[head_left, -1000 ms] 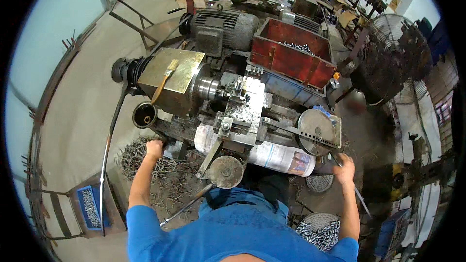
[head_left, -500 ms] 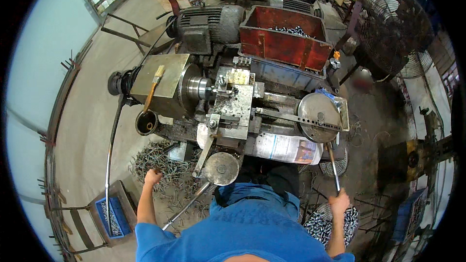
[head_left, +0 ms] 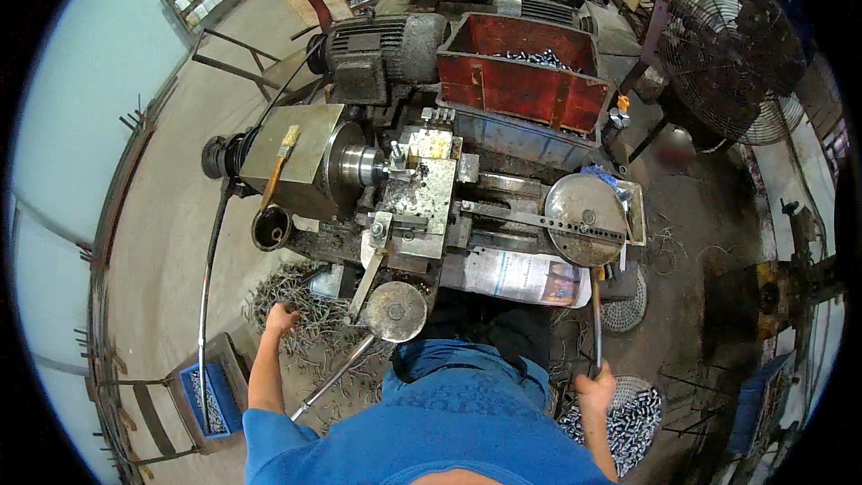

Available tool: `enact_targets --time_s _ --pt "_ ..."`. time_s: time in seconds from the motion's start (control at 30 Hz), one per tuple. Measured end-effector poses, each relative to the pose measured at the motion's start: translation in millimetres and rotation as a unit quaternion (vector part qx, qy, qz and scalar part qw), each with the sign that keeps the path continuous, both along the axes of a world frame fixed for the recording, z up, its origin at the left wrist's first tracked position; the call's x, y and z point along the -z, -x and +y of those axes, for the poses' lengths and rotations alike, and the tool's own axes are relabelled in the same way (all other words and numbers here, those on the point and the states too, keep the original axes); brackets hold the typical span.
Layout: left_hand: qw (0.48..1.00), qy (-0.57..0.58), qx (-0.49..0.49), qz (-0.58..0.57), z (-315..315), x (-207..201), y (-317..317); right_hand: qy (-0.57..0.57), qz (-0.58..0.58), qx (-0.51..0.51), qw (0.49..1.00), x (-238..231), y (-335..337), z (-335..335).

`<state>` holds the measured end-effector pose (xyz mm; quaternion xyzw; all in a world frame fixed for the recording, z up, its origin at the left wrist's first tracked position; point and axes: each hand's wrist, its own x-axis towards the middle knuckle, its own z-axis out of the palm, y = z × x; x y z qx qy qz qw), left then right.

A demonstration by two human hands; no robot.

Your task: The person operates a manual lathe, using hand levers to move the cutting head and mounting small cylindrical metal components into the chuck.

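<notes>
a greasy lathe [head_left: 422,202] fills the space before me, with a red bin [head_left: 521,94] of small metal parts [head_left: 543,58] beyond its far edge and wiry shavings [head_left: 310,310] heaped below its near left corner. at the lathe's right end sits a round disc [head_left: 579,193], and from under it a long lever [head_left: 596,314] runs out past the near edge, the right hand [head_left: 594,391] wrapped around its end. the left hand [head_left: 281,318] hangs over the shavings, fingers curled, whether pinching anything i can't tell.
</notes>
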<state>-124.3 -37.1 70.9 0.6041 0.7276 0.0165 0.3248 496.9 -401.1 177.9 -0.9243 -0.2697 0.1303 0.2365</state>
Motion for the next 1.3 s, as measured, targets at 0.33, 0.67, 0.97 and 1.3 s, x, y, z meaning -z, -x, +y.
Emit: enact_targets --time_s 0.33,0.67,0.97,1.3 --pt "0.950 -0.160 0.206 0.170 69.5 -6.5 -64.2 0.204 -0.339 -0.009 0.918 1.9 -209.4 34.3" --pt "0.964 -0.113 0.129 0.203 50.7 59.2 -79.0 -0.141 -0.213 -0.186 0.949 -74.2 -98.2 134.0" --pt "0.967 -0.105 0.160 0.166 57.9 -17.1 -46.6 -0.349 -0.227 -0.558 0.717 -167.1 77.0 348.3" --pt "0.906 -0.347 -0.146 0.193 15.4 -189.8 87.6 0.039 -0.331 -0.657 0.677 -156.1 183.3 456.9"
